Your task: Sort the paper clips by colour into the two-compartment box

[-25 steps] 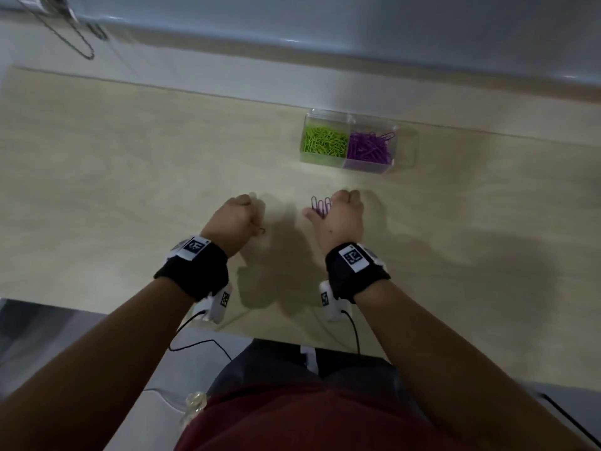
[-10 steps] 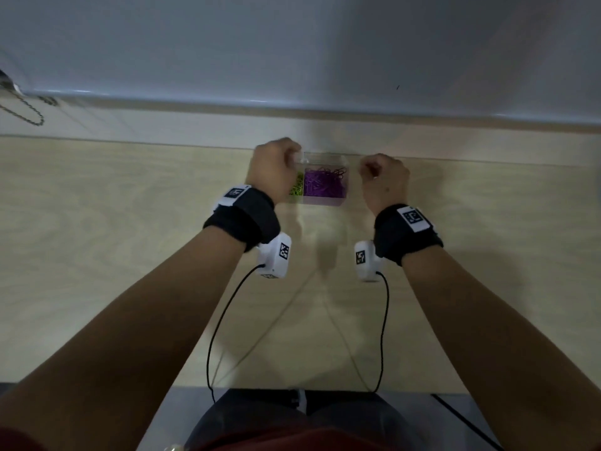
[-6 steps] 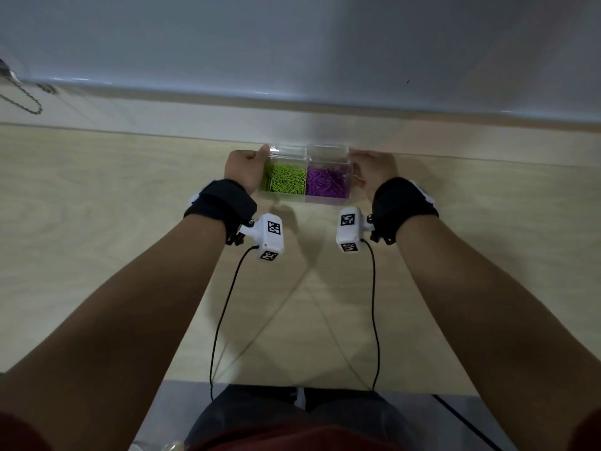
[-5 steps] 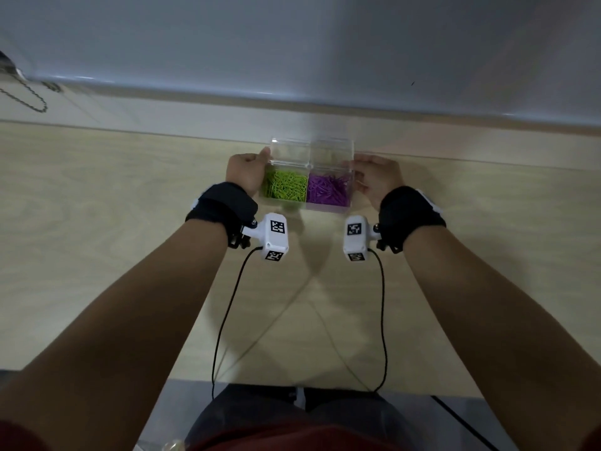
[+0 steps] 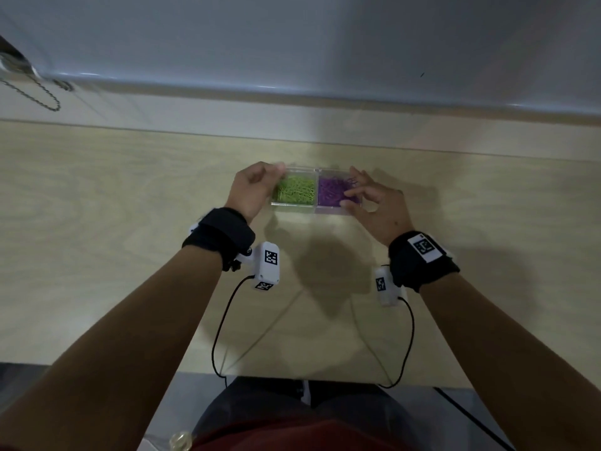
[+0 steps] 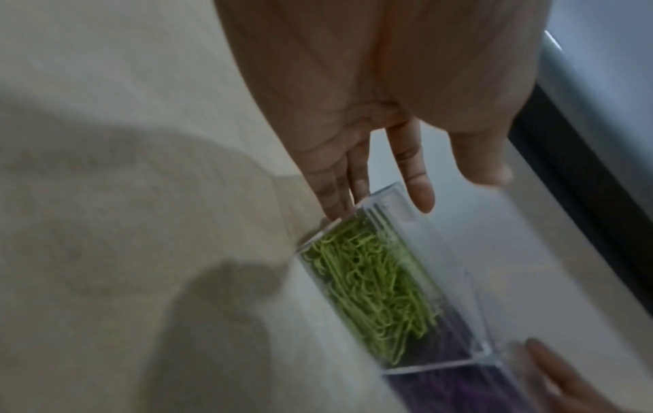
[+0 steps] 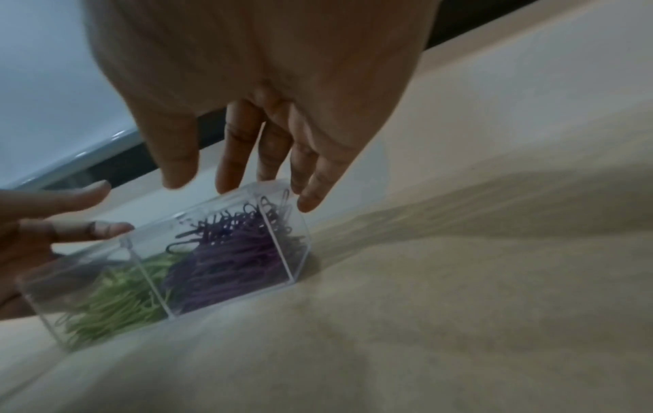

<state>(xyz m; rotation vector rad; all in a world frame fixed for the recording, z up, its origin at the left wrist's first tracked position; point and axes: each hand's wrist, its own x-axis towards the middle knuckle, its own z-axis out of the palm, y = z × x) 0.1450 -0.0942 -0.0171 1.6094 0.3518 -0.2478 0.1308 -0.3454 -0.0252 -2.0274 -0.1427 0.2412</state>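
Note:
A clear two-compartment box [image 5: 312, 208] sits on the pale wooden table. Green paper clips [image 5: 295, 190] fill its left half and purple paper clips [image 5: 333, 190] its right half. My left hand [image 5: 255, 187] is at the box's left end; in the left wrist view its straight fingers [image 6: 339, 195] touch that end of the box [image 6: 406, 212], beside the green clips [image 6: 371, 287]. My right hand [image 5: 370, 198] hovers at the right end with spread fingers [image 7: 310, 192] just off the box [image 7: 268, 185], over the purple clips [image 7: 229, 251]. Neither hand holds a clip.
A light wall with a ledge [image 5: 292, 89] runs just behind the table. A chain [image 5: 45, 96] hangs at the far left. Wrist-camera cables [image 5: 221, 330] trail over the table's near edge [image 5: 325, 379]. No loose clips show on the table.
Half a second ago both hands gripped the box by its ends. Now the fingers have straightened and the right hand has come off the box. Earlier the hands carried clips up to it.

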